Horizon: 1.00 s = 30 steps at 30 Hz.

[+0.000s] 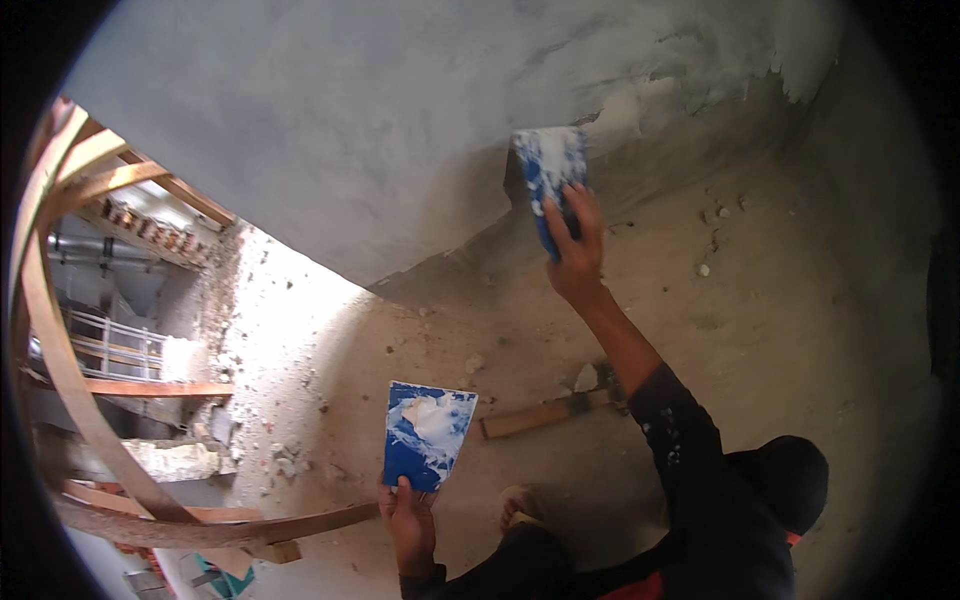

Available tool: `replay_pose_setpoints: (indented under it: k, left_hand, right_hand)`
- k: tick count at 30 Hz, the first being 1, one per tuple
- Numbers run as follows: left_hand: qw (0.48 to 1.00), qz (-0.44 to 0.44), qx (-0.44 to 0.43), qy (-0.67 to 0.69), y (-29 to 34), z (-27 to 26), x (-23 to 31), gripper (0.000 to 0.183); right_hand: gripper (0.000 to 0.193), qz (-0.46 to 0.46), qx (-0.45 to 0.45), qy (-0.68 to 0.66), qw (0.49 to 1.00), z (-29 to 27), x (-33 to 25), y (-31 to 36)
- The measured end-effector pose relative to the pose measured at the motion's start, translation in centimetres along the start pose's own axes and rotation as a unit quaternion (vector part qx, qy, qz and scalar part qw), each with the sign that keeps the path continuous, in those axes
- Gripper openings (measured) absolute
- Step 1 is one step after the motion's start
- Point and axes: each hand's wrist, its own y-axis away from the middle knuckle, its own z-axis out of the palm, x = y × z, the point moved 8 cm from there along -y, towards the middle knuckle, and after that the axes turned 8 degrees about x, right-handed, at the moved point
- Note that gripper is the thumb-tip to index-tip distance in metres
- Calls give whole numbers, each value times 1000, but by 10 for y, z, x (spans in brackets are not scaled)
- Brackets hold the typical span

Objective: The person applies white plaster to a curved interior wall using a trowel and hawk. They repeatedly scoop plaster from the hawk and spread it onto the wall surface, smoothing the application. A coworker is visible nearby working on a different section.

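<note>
My right hand (577,240) grips a blue putty spreader (552,160) smeared with white putty. The spreader is held up at the lower part of the grey wall (350,150), close to its bottom edge; whether its far edge presses on the surface, I cannot tell. Lower down, my left hand (408,525) is closed on the narrow end of a second blue spreader (415,462). A thick dab of white putty (432,418) lies on that one's wide flat face. A darker uncoated strip and ragged putty edges show on the wall right of the right hand's spreader.
A piece of wood (535,413) lies on the dusty floor (760,330) between my arms, beside a stone chunk (586,378). Crumbs of rubble are scattered around. At left, a curved wooden frame (75,370) borders a drop with metal bars (115,340) and broken brickwork (150,232). My foot (520,506) is below.
</note>
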Motion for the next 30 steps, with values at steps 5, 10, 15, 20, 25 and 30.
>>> replay_pose_setpoints:
  k: [5, 10, 15, 20, 25, 30]
  left_hand:
    - [999, -37, 0, 1, -6, 5, -18, 34]
    - [999, -28, 19, -11, -6, -11, -18, 37]
    - [998, -48, 41, -7, -5, -13, -21, 39]
    - [999, -49, 2, 15, -8, -5, -23, 39]
    - [999, -43, -2, 20, -8, -7, -26, 38]
    - [999, -46, 14, 9, -8, -10, -28, 39]
  right_hand:
    - [65, -6, -73, 33, 997, 48, 11, 51]
    - [63, 49, -148, -9, 988, 11, -1, 91]
    - [62, -54, -6, 50, 997, -30, -10, -31]
    - [61, -104, -91, 68, 988, 12, -13, -32]
    - [60, -100, -205, 38, 973, 27, -6, 64]
    - [65, 69, -158, 8, 985, -26, 14, 51]
